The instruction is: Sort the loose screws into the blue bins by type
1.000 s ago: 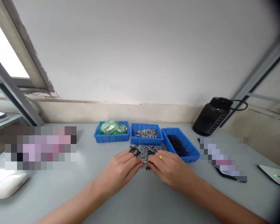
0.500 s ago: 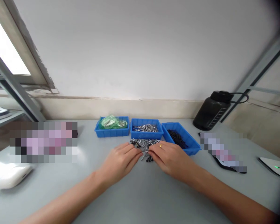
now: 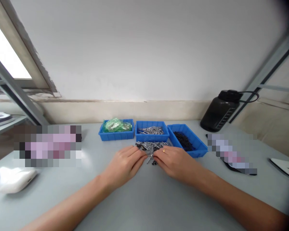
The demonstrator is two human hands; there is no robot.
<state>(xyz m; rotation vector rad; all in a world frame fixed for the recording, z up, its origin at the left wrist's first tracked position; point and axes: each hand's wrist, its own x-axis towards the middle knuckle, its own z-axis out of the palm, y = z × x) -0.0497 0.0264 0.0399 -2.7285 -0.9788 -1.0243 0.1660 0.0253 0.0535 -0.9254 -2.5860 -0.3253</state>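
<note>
My left hand (image 3: 128, 162) and my right hand (image 3: 174, 160) meet over the table with fingertips pinched, a small gap between them. A small silver fastener (image 3: 150, 155) shows in that gap, its ends hidden by the fingers; its exact kind is too small to tell. Just behind the fingertips lies a loose pile of silver pin-like fasteners (image 3: 150, 146) mixed with black screws (image 3: 154, 162). The right hand wears a ring. Beyond the pile stands a blue bin (image 3: 152, 139) of similar silver pieces.
On the left, a blue bin (image 3: 117, 136) holds a green plastic bag (image 3: 114, 125). Another blue bin (image 3: 199, 149), angled on the right, contains black screws (image 3: 183, 140). A dark bottle (image 3: 219, 112) stands back right. A white case (image 3: 18, 181) and blurred-out items lie on the sides.
Both hands stay pinched together in nearly the same place. The view has shifted slightly; the fingers hardly move.
</note>
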